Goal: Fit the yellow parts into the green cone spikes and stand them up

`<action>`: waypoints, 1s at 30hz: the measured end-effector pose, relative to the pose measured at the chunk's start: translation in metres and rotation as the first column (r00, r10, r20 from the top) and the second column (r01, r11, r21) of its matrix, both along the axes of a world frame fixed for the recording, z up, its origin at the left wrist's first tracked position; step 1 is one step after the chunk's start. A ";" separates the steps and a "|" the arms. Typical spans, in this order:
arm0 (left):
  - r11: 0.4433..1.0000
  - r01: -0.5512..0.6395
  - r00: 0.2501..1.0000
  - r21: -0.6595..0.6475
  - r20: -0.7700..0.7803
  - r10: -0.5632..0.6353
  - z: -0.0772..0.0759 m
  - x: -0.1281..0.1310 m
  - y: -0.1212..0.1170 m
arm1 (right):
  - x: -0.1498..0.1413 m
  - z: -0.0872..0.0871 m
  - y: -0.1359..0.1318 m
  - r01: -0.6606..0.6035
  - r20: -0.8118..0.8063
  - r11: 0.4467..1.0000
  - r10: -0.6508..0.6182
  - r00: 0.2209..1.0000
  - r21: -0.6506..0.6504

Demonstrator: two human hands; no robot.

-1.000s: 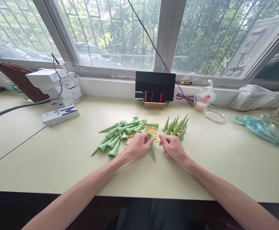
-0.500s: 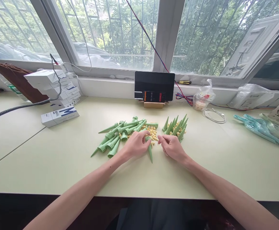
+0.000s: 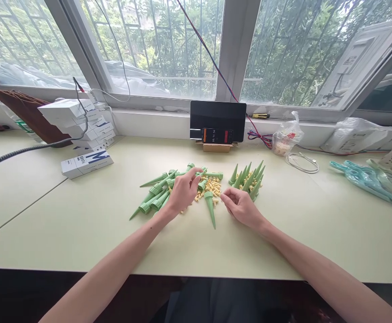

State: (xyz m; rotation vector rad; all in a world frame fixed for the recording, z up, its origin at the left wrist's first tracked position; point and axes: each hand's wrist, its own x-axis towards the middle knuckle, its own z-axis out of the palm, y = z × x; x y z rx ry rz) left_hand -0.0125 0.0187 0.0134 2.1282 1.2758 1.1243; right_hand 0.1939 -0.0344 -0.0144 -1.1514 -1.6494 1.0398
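Observation:
My left hand (image 3: 184,190) reaches over the pile of green plant watering spikes (image 3: 155,190), with thumb and index finger apart above the spikes at its right side. One green watering spike (image 3: 210,211) lies alone between my hands, its wide capped end away from me and its tip toward me. Small yellow plastic pieces (image 3: 212,185) are heaped just beyond it. My right hand (image 3: 244,208) rests by the table with fingertips pinched together near those yellow pieces; whatever they may hold is hidden. Behind it, several green spikes with yellow pieces (image 3: 248,179) stand grouped, points up.
A phone (image 3: 216,136) showing a timer leans on a dark tablet (image 3: 218,114) at the back. White boxes (image 3: 88,163) are at the left. Toward the right lie a white cable (image 3: 301,162), a plastic bag (image 3: 286,137) and blue plastic items (image 3: 367,181).
My left hand has moved away from the lone spike, leftward and farther back over the pile, and its fingers have spread. My right hand has hardly moved.

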 end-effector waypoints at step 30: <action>0.998 0.020 0.870 -0.059 -0.491 -0.046 -0.010 -0.010 0.008 | -0.001 0.002 -0.003 -0.088 -0.045 0.996 0.088 0.995 0.010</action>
